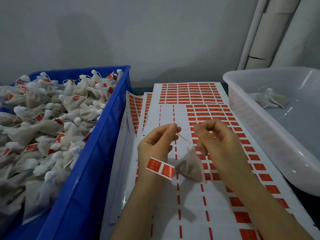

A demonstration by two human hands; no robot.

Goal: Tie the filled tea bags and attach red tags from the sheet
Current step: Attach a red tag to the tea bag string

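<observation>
Nearest: white backing sheet of red rectangular tags (204, 213), flat on the work surface, long axis running away from the viewer; left columns stripped to red dashes, right columns full.

Red double tag strip (160, 168), stuck across the left wrist, tilted down to the right.

Filled translucent mesh tea bag (189, 168), hanging just above the sheet between the two wrists; long axis near upright, gathered white neck pointing up, broad dark-filled base down and slightly right.

Thin pale drawstring (183, 138), taut, running up-left from the bag's neck.

Left hand (157, 144): fingers curled, thumb and forefinger pinching the string's upper end.

Right hand (216, 137): fingers curled, tips beside the bag's neck; whether gripping neck or string, cannot tell.

Left: blue plastic crate (97, 153), heaped with tied tea bags bearing red tags (52, 122).

Right, farther: white translucent plastic tub (259, 118) holding a few untagged filled bags (270, 98).

Farthest: grey wall (138, 32); white pipes (277, 32) at right.
</observation>
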